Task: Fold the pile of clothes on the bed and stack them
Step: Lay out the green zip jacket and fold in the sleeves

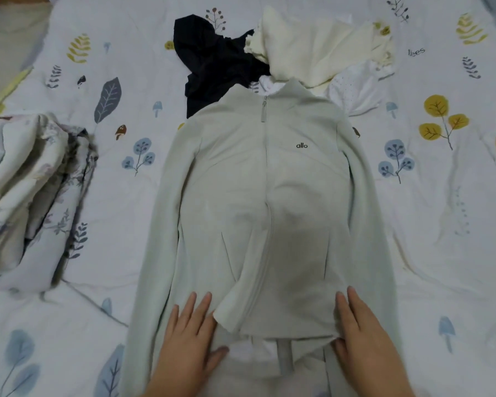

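Head view: the jacket (258, 202) lies front up and zipped on the bed (441, 253), its long axis running 12 to 6 o'clock, collar at 12, hem at 6 next to the person. Both sleeves run straight down beside the body, one along the 9 o'clock edge, one along the 3 o'clock edge.

The left hand (189, 336) lies flat at about 7 o'clock, fingers straight and slightly spread, pressing on the sleeve and hem corner; it grips nothing. The right hand (361, 333) lies flat at about 5 o'clock on the other hem corner, fingers straight and together, also gripping nothing. The hem between them is rucked, showing some lining.

Each hand is equally near its own side, so either sleeve could be folded across first, at right angles to the long axis.

The rest of the pile sits at 12 o'clock, past the collar: a black garment (212, 61) and a cream garment (312, 47), touching. A quilt (32, 190) is bunched at 9 o'clock.
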Tool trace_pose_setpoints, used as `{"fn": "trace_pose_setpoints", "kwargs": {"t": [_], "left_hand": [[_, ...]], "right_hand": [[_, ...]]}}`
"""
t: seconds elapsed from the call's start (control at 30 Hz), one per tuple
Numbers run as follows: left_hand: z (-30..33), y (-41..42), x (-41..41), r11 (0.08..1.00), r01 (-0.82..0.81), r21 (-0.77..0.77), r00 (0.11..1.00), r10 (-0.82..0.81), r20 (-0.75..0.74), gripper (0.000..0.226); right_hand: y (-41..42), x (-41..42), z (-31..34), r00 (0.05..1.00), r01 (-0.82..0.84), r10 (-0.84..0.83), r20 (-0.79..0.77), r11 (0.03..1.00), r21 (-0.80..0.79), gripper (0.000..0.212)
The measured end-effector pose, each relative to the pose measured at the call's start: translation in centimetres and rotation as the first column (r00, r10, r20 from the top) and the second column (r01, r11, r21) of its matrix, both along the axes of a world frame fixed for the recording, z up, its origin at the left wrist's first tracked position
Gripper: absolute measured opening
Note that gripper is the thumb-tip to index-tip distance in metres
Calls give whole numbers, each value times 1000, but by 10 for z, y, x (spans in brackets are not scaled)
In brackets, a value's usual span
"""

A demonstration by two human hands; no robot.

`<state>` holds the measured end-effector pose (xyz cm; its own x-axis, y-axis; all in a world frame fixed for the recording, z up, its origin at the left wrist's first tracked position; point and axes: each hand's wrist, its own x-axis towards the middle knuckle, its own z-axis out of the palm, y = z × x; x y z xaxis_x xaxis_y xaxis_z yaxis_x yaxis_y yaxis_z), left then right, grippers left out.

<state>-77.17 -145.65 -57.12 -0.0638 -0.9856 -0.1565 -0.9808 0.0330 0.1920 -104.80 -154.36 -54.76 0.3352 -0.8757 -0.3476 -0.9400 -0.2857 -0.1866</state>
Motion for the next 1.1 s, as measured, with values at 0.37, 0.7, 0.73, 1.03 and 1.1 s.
{"fn": "trace_pose_setpoints", "kwargs": {"t": [0.37, 0.7, 0.73, 1.03, 1.1], "left_hand": [[17, 15, 15, 961, -273, 46, 962, 273, 1, 60], [47, 57, 77, 874, -448, 189, 894, 430, 128, 56], [46, 58, 74, 875, -435, 210, 900, 418, 122, 57], [48, 59, 71, 949, -245, 198, 967, 224, 124, 37], [49, 59, 74, 946, -227, 233, 970, 198, 141, 40]], "right_hand": [[7, -19, 5, 973, -115, 161, 163, 958, -262, 54], [10, -99, 4, 975, -136, 201, 96, 877, -462, 33], [12, -97, 2, 979, -138, 192, 75, 881, -453, 35], [15, -92, -1, 995, 24, -1, 97, 970, -242, 35], [17, -89, 6, 996, -35, 49, 77, 985, -171, 45]]}}
